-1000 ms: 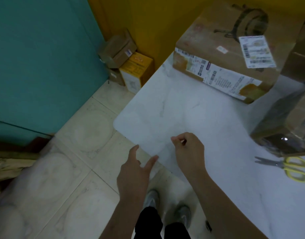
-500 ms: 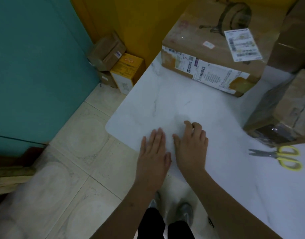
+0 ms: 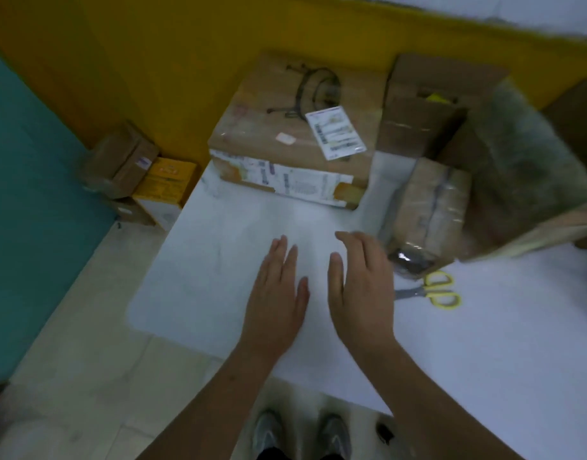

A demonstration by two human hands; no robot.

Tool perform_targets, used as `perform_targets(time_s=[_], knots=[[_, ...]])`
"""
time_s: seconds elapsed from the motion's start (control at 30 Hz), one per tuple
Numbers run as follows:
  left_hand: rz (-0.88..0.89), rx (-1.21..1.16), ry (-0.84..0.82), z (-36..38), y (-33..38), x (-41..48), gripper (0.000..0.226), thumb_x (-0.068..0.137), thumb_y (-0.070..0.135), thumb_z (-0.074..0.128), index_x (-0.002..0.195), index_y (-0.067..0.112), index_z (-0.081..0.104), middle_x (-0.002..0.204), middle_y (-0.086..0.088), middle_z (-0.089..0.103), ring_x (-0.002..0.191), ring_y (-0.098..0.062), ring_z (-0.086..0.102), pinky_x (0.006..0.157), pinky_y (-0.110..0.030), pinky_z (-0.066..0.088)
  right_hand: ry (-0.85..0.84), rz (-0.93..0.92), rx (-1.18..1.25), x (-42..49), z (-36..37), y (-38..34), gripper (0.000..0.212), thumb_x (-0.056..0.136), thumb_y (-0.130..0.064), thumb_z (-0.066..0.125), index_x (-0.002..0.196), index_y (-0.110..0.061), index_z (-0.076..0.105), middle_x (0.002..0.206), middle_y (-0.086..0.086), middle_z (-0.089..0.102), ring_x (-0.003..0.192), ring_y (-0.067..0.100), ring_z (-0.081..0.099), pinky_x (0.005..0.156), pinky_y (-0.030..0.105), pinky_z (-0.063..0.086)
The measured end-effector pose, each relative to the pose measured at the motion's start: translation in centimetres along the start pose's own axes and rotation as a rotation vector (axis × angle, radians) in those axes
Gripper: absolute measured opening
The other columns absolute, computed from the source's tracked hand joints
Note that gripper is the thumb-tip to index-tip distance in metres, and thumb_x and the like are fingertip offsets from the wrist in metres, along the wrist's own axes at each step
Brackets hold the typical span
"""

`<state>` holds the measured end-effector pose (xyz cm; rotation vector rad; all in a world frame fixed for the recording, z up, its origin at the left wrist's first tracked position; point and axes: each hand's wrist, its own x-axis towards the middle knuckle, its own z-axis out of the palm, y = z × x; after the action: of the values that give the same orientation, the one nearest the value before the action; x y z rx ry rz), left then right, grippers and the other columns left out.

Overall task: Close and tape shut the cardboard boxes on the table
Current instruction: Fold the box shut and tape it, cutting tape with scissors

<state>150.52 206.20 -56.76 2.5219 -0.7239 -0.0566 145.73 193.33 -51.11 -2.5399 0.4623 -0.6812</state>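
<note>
A white marble-pattern table (image 3: 484, 343) stands against a yellow wall (image 3: 172, 61), with a teal wall (image 3: 26, 194) at the left and a pale tiled floor (image 3: 86, 360) below. At the far edge of the table lies a large closed cardboard box (image 3: 278, 127); one white shipping label is on its top and a long one on its near side. To its right, at the back, stands an open cardboard box (image 3: 428, 104) with its flaps raised. In front of that is a smaller taped cardboard box (image 3: 431, 207), wrapped in clear tape. Yellow-handled scissors (image 3: 431, 290) lie on the table just beside the near corner of the taped box. The left hand (image 3: 278, 293) and the right hand (image 3: 361, 287) are side by side over the near part of the table, palms down, fingers straight and slightly spread; neither holds anything, and both are apart from the boxes. The picture is blurred, so contact with the table cannot be confirmed. On the floor by the wall are a brown carton (image 3: 122, 161) and a yellow carton (image 3: 166, 180). Two grey shoes (image 3: 268, 433) show at the bottom edge.
</note>
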Motion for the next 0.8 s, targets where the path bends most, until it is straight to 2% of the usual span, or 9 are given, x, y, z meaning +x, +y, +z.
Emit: perform_targets(time_s=[0.1, 0.2, 0.3, 0.37, 0.43, 0.57, 0.63, 0.7, 0.8], knots=[[0.156, -0.195, 0.025, -1.6, 7.0, 4.5, 0.049, 0.103, 0.03, 0.034, 0.15, 0.014, 0.037, 0.159, -0.002, 0.028, 0.144, -0.012, 0.032, 0.108, -0.027, 0.042, -0.019, -0.053, -0.21, 3.4, -4.2, 4.3, 0.042, 0.099, -0.033, 0.052, 0.136, -0.016, 0.055, 0.139, 0.004, 0.055, 0.128, 0.026, 0.048, 0.106, 0.042, 0.037], [0.167, -0.276, -0.116, -1.9, 11.1, 7.9, 0.051, 0.105, 0.026, 0.033, 0.154, 0.023, 0.025, 0.163, 0.004, 0.016, 0.144, -0.012, 0.029, 0.107, -0.028, 0.039, -0.363, -0.027, -0.416, 5.5, -6.7, 9.8, 0.069, 0.095, -0.061, 0.033, 0.154, -0.024, 0.031, 0.161, -0.004, 0.025, 0.15, 0.022, 0.017, 0.122, 0.043, 0.012], [0.015, -0.388, -0.301, -0.1, 12.4, 9.5, 0.055, 0.106, 0.04, 0.026, 0.157, 0.023, 0.013, 0.164, 0.003, 0.014, 0.147, -0.014, 0.024, 0.112, -0.027, 0.026, -0.516, 0.023, -0.353, 5.8, -6.7, 12.8, 0.072, 0.094, -0.061, 0.03, 0.157, -0.027, 0.019, 0.163, -0.011, 0.013, 0.152, 0.02, 0.003, 0.121, 0.043, 0.021], [-0.084, -0.48, -0.387, 1.3, 12.5, 9.6, 0.065, 0.102, 0.053, 0.027, 0.158, 0.023, 0.01, 0.162, 0.001, 0.021, 0.146, -0.016, 0.028, 0.112, -0.027, 0.026, -0.499, -0.032, -0.355, 5.7, -6.7, 12.5, 0.081, 0.084, -0.051, 0.067, 0.151, -0.019, 0.037, 0.159, -0.005, 0.03, 0.149, 0.028, 0.02, 0.118, 0.04, 0.029], [-0.169, -0.595, -0.424, 1.9, 12.7, 9.7, 0.067, 0.1, 0.056, 0.032, 0.157, 0.026, 0.015, 0.157, 0.0, 0.034, 0.14, -0.016, 0.038, 0.106, -0.025, 0.034, -0.433, -0.17, -0.403, 5.8, -6.9, 11.9, 0.099, 0.053, -0.051, 0.09, 0.137, -0.009, 0.056, 0.147, 0.006, 0.05, 0.137, 0.037, 0.043, 0.109, 0.041, 0.033], [-0.32, -0.697, -0.382, 1.8, 13.3, 10.4, 0.051, 0.103, 0.048, 0.036, 0.151, 0.035, 0.032, 0.146, 0.004, 0.048, 0.129, -0.014, 0.049, 0.092, -0.022, 0.035, -0.428, 0.115, -0.005, 5.0, -8.0, 12.4, 0.056, 0.096, -0.038, 0.059, 0.148, -0.029, 0.041, 0.155, -0.019, 0.028, 0.146, 0.001, 0.016, 0.115, 0.014, 0.021], [-0.294, -0.64, -0.34, 1.8, 13.0, 10.2, 0.042, 0.104, 0.042, 0.036, 0.146, 0.037, 0.041, 0.138, 0.007, 0.055, 0.121, -0.013, 0.053, 0.09, -0.023, 0.038, -0.271, 0.277, 0.238, 4.1, -8.5, 13.0, 0.048, 0.097, -0.034, 0.059, 0.144, -0.032, 0.048, 0.147, -0.016, 0.045, 0.137, 0.003, 0.04, 0.11, 0.017, 0.033], [-0.21, -0.508, -0.253, 1.6, 12.4, 8.5, 0.039, 0.104, 0.041, 0.035, 0.142, 0.036, 0.044, 0.129, 0.01, 0.058, 0.11, -0.008, 0.056, 0.086, -0.023, 0.041, -0.156, 0.371, 0.3, 3.1, -8.7, 13.0, 0.062, 0.094, -0.031, 0.064, 0.15, -0.032, 0.038, 0.148, -0.017, 0.041, 0.127, 0.004, 0.05, 0.103, 0.017, 0.042], [-0.118, -0.604, -0.263, 2.4, 11.6, 6.2, 0.045, 0.102, 0.026, 0.044, 0.146, 0.034, 0.038, 0.137, 0.014, 0.053, 0.122, -0.004, 0.052, 0.098, -0.025, 0.044, -0.262, 0.642, 0.524, 1.6, -7.8, 11.7, 0.073, 0.094, -0.034, 0.064, 0.154, -0.034, 0.023, 0.139, -0.015, 0.048, 0.085, 0.002, 0.066, 0.069, 0.008, 0.053]])
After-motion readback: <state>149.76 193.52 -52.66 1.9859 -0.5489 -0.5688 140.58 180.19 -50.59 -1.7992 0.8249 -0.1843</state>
